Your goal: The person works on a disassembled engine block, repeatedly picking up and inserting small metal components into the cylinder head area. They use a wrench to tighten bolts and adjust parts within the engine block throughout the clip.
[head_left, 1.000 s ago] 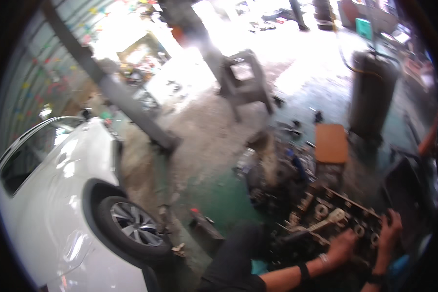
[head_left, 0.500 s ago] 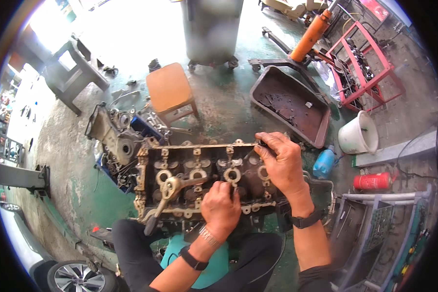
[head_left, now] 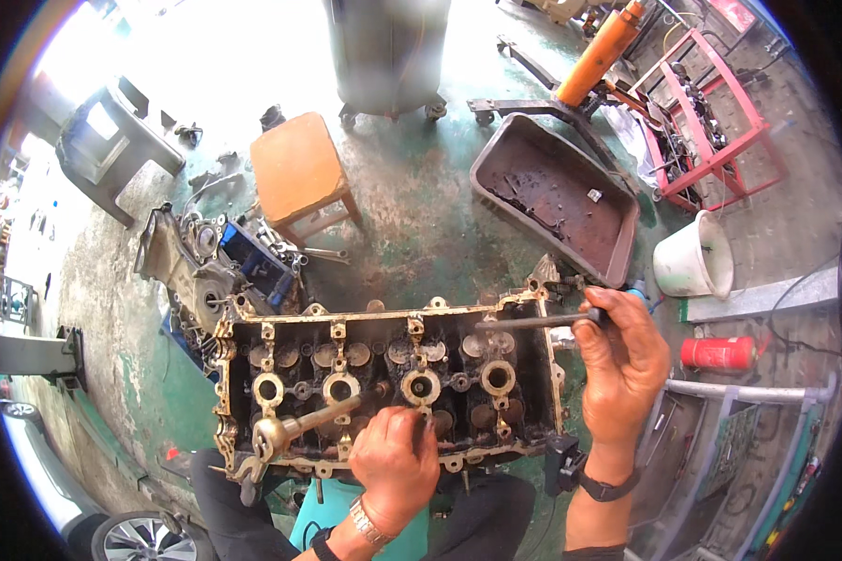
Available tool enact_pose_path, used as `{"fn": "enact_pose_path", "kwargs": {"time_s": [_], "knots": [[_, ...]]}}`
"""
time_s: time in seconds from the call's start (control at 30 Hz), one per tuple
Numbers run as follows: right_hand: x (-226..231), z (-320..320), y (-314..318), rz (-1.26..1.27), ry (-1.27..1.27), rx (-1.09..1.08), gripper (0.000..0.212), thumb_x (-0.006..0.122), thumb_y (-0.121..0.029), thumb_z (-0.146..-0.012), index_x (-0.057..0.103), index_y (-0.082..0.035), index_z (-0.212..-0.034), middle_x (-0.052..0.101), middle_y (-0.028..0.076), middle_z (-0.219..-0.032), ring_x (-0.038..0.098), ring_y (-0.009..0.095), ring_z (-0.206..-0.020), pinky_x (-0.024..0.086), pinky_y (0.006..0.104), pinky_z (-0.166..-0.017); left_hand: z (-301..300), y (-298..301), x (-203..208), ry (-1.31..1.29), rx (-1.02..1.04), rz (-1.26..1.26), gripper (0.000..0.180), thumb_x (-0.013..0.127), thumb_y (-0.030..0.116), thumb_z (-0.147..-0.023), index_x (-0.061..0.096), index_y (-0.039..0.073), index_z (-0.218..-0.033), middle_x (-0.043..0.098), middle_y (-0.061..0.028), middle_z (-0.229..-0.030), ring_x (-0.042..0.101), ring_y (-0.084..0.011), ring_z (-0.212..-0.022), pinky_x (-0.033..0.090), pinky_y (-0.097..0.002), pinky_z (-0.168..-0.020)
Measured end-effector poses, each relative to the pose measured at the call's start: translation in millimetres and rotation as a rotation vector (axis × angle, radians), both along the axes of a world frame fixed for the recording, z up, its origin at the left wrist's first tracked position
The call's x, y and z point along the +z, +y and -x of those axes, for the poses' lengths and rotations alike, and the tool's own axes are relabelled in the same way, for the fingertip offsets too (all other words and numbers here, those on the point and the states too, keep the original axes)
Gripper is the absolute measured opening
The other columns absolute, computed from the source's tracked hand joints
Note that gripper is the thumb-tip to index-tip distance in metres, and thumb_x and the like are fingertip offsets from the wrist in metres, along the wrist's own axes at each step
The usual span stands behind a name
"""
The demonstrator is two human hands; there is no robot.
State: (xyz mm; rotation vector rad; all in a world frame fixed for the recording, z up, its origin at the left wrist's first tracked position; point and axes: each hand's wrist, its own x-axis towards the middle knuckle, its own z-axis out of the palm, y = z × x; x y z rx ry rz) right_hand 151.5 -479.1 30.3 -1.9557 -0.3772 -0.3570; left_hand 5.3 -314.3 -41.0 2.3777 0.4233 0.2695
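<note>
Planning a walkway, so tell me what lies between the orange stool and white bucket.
The brown tray lies between the stool and the bucket; the head view shows it.

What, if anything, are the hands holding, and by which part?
The right hand holds a slim dark tool by its thicker end; whether the left hand holds anything can't be told.

Green floor (head_left: 393,234) bearing stool (head_left: 297,168), tray (head_left: 594,229), white bucket (head_left: 678,262)

Left head-worn fisheye view, facing down and forward, engine part (head_left: 421,386) close below, workshop floor (head_left: 421,238) stretching beyond
</note>
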Motion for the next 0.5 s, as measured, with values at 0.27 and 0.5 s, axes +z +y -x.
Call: {"fn": "enact_pose_path", "kwargs": {"time_s": [0.27, 0.5], "knots": [[-13, -2, 2, 0.017, -0.002, 0.031, 0.029, 0.078, -0.002, -0.081, 0.07, 0.0, -0.109, 0.069, 0.013, -0.1, 0.066, 0.022, -0.089, 0.051, 0.0281, -0.08, 1, 1, -2, -0.024, -0.002, 0.011, 0.023, 0.076, 0.009, -0.074, 0.061, 0.009, -0.092, 0.065, -0.0082, -0.089, 0.063, -0.03, -0.076, 0.049, -0.0395, -0.067], [-17, 0, 11, 0.027, 0.078, 0.064, 0.027, 0.077, 0.0, -0.083, 0.069, 0.002, -0.109, 0.07, 0.014, -0.101, 0.068, 0.023, -0.091, 0.052, 0.0293, -0.082, -1, 2, 1, -0.027, 0.006, 0.048, 0.02, 0.075, 0.009, -0.075, 0.061, 0.008, -0.089, 0.064, -0.0086, -0.087, 0.062, -0.0312, -0.075, 0.048, -0.0407, -0.065]]}}
